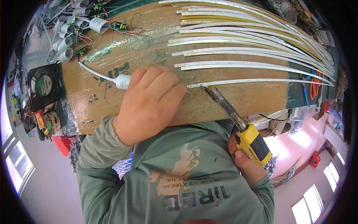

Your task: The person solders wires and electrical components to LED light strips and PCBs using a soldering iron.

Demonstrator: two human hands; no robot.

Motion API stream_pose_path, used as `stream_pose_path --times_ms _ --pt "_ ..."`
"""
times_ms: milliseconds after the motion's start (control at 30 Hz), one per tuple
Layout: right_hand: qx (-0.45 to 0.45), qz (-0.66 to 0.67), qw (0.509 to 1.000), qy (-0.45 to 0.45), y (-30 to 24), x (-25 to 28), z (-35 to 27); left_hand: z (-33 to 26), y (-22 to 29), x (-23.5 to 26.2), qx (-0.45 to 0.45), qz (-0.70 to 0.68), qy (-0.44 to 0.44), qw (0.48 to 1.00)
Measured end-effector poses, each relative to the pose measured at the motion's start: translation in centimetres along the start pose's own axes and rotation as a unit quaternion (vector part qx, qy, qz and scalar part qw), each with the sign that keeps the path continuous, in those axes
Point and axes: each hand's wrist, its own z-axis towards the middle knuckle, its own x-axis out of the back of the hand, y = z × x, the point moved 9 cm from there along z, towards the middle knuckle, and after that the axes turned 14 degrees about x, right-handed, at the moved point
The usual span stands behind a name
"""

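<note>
My left hand [151,100] is closed, knuckles up, around a white cylindrical plastic end cap [122,81]. A white cable [93,71] runs from the cap toward the far left. The fingertips are hidden under the hand, close to the left end of the nearest LED strip [242,82]. My right hand [242,155] is wrapped round the yellow and black handle of a soldering iron [253,143]. The iron's dark, stained barrel slants up and left, and its tip is at the strip near that left end. I cannot tell whether it touches.
More LED strips [238,39] lie fanned out behind. White end caps with small circuit boards [99,25] are heaped at far left. A black fan [43,86] stands at the left edge. Blue-handled pliers [305,93] and an orange cord [317,84] lie at right on the cardboard-covered bench [223,108].
</note>
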Motion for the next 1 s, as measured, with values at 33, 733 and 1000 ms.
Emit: stream_pose_path --times_ms 33,733,1000 --pt "0.0 0.0 1.0 0.0 0.2 0.2 -0.1 0.0 0.0 0.0 -0.001 -0.003 0.003 1.0" --pt "0.021 -0.098 0.994 -0.035 -0.2 0.1 0.4 0.1 -0.4 0.5 0.031 -0.068 0.034 0.997" --pt "0.027 -0.192 0.97 -0.15 -0.4 -1.4 1.4 0.2 -0.2 0.3 0.022 -0.06 0.028 0.998"
